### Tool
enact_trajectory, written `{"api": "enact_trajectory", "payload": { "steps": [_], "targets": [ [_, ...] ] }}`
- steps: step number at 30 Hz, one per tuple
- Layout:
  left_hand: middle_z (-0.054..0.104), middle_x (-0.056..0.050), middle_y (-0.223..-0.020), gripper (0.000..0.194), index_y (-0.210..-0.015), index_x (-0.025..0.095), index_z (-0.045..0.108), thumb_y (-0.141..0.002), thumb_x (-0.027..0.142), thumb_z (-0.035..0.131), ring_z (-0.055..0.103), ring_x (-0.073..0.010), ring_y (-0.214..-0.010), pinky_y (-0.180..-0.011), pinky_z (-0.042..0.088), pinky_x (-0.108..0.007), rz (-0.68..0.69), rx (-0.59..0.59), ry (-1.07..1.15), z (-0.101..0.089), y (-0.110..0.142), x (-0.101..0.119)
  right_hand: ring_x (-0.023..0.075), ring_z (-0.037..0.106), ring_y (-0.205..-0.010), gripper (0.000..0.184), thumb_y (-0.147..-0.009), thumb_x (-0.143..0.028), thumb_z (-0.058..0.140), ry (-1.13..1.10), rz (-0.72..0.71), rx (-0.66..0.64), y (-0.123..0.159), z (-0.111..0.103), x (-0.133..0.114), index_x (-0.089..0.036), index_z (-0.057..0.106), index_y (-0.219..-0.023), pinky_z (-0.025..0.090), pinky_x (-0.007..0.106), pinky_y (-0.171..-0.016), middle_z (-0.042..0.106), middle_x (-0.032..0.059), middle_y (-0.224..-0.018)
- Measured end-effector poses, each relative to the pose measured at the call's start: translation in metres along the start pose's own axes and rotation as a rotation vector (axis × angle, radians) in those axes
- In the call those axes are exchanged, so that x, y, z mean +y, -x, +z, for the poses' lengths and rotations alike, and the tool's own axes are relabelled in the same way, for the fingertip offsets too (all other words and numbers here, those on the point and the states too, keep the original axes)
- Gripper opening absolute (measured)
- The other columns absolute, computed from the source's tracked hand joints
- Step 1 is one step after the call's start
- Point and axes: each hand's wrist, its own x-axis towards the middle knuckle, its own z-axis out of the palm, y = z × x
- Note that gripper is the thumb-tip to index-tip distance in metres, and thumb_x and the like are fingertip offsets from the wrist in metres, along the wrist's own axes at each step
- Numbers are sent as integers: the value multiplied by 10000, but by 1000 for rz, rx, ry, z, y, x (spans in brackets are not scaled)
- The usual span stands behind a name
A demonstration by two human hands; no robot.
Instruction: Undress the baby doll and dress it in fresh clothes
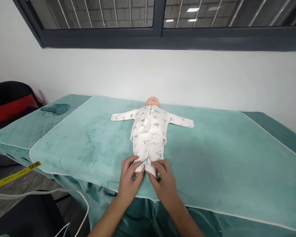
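A baby doll (152, 101) lies face up on a teal blanket (212, 164), arms spread wide. It wears a white printed top (150, 121) and matching trousers (149, 149). My left hand (129, 179) pinches the cuff of the left trouser leg, fingers curled on the cloth. My right hand (164, 181) grips the cuff of the right trouser leg in the same way. Both hands sit near the blanket's front edge, at the doll's feet, which are hidden in the cloth.
The blanket covers a padded table against a white wall under a dark-framed window (160, 23). A black and red chair (10, 98) stands at far left. A yellow tape (14, 174) and white cables (71, 197) hang at the lower left.
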Motion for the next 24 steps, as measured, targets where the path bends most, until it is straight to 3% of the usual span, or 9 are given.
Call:
{"api": "enact_trajectory", "payload": {
  "steps": [4, 7, 10, 14, 16, 18, 20, 22, 24],
  "targets": [
    [563, -76, -1182, 271, -1104, 251, 644, -886, 109, 568, 556, -183, -1101, -617, 565, -195, 11, 19, -15, -4, 2, -2, 140, 559, -756, 197, -908, -191, 539, -74, 37, 118, 4, -1, -2, -225, 571, -1099, 502, 262, -641, 514, 69, -1030],
    [584, -68, -1150, 276, -1086, 243, 645, -884, 74, 561, 566, -179, -1087, -760, 570, -271, 89, 57, -97, -4, 6, -2, 131, 550, -738, 169, -923, -152, 491, -48, 34, 165, 14, -5, -4, -221, 556, -1063, 489, 250, -642, 514, 59, -993],
    [599, -63, -1094, 278, -1059, 225, 640, -879, 36, 546, 565, -174, -1060, -881, 527, -335, 189, 69, -163, -6, 12, 4, 128, 547, -714, 154, -925, -106, 431, 14, 7, 109, 24, -12, -7, -217, 531, -964, 460, 234, -618, 532, 45, -924],
    [608, -64, -1014, 232, -1023, 200, 643, -864, 54, 557, 571, -176, -987, -846, 504, -326, 262, 8, -157, -15, 14, 12, 134, 563, -690, 105, -946, -161, 454, 94, -71, -89, 27, -33, -8, -220, 529, -903, 431, 246, -616, 584, 21, -846],
    [618, -55, -966, 184, -988, 203, 652, -872, 94, 558, 582, -174, -943, -817, 502, -313, 231, 10, -116, -21, 5, 8, 138, 578, -675, 99, -961, -232, 480, 109, -68, -172, 20, -48, -2, -226, 553, -894, 423, 258, -625, 609, 4, -795],
    [632, -48, -950, 138, -961, 211, 663, -895, 162, 552, 594, -175, -935, -835, 500, -314, 100, 67, -65, -25, -18, -2, 136, 577, -642, 147, -967, -315, 489, 75, 62, -140, 3, -62, 9, -227, 575, -887, 426, 264, -628, 619, -6, -751],
    [647, -65, -1035, 136, -963, 206, 666, -905, 268, 560, 593, -200, -1033, -942, 478, -353, -145, 144, 18, -23, -53, -17, 156, 606, -703, 216, -949, -415, 502, -18, 285, 9, -28, -71, 24, -221, 592, -921, 461, 274, -662, 656, 20, -809],
    [610, -89, -1242, 269, -1110, 209, 632, -881, 345, 599, 557, -225, -1175, -1017, 447, -368, -434, 175, 175, -17, -95, -30, 207, 637, -968, 315, -902, -483, 536, -152, 432, 178, -68, -70, 40, -213, 588, -1056, 499, 311, -802, 673, 81, -1083],
    [564, -93, -1360, 406, -1212, 212, 591, -847, 379, 647, 527, -235, -1253, -1067, 413, -357, -645, 150, 356, -7, -136, -40, 236, 570, -1184, 438, -857, -498, 560, -290, 551, 238, -110, -59, 54, -217, 545, -1193, 484, 335, -917, 588, 108, -1306]
  ]
}}
